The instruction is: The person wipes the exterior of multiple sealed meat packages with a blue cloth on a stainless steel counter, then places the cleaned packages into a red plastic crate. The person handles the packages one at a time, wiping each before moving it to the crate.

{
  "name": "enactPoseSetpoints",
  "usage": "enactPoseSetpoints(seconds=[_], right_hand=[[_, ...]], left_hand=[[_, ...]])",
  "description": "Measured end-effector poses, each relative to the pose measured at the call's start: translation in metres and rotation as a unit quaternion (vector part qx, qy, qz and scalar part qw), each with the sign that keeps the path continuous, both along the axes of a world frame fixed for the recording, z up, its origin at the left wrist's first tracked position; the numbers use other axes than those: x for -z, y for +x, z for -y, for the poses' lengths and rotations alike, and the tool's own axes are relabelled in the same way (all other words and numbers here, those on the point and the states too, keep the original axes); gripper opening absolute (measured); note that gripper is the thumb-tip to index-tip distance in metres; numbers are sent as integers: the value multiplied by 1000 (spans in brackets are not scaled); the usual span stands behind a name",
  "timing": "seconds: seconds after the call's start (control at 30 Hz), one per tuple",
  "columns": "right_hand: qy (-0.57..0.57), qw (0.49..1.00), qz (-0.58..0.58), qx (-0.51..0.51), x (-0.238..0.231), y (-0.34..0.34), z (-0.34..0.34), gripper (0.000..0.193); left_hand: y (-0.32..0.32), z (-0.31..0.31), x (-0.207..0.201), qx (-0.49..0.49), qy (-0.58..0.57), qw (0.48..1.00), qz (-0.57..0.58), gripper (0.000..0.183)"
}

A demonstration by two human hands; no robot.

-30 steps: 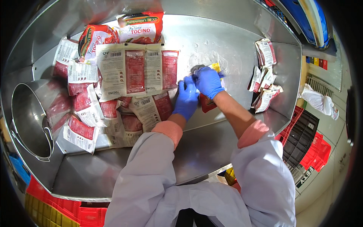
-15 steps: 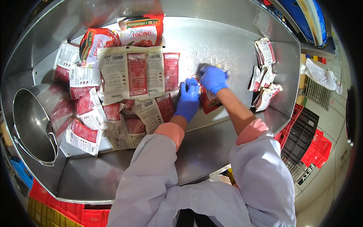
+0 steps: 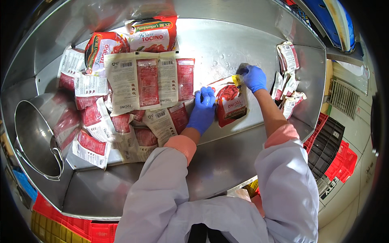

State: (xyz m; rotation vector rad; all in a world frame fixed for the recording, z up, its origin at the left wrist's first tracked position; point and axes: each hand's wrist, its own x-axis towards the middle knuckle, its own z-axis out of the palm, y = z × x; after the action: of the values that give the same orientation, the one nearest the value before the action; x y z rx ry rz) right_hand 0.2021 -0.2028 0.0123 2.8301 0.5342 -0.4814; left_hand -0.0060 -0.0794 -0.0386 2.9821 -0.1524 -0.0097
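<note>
A red and white meat pouch [image 3: 231,106] with a clear window lies on the metal tray floor between my hands, printed front up. At its upper left corner, my blue-gloved left hand [image 3: 204,107] has its fingers bent and appears to pinch the pouch's edge. Just beyond the upper right corner is my right hand [image 3: 254,78], also gloved in blue, fingers curled. A small dark grey patch [image 3: 243,68] shows at those fingertips, perhaps a pad or cloth; its kind is unclear. Small wet drops lie on the metal beyond the pouch.
On the left lies a heap of similar pouches [image 3: 125,87], most showing their backs. A round steel pot [image 3: 34,139] lies tipped beside them. More pouches [image 3: 287,57] lean along the tray's right wall [image 3: 310,77]. Outside stand black and red crates [image 3: 330,150].
My right hand has moved right, off the pouch's top, uncovering more of its front. The pouch now lies slightly farther right and more in view. My left hand stays near its upper left corner.
</note>
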Motion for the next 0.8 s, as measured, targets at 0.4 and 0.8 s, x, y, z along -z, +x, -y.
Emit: enactPoseSetpoints(seconds=[0.4,0.8], right_hand=[[-2,994,12,-111,-3,-45,-36,8],[141,979,-16,-150,19,-77,-37,7]], left_hand=[[5,4,-1,11,9,1000,-19,45],[-4,4,7,20,-34,999,-12,44]])
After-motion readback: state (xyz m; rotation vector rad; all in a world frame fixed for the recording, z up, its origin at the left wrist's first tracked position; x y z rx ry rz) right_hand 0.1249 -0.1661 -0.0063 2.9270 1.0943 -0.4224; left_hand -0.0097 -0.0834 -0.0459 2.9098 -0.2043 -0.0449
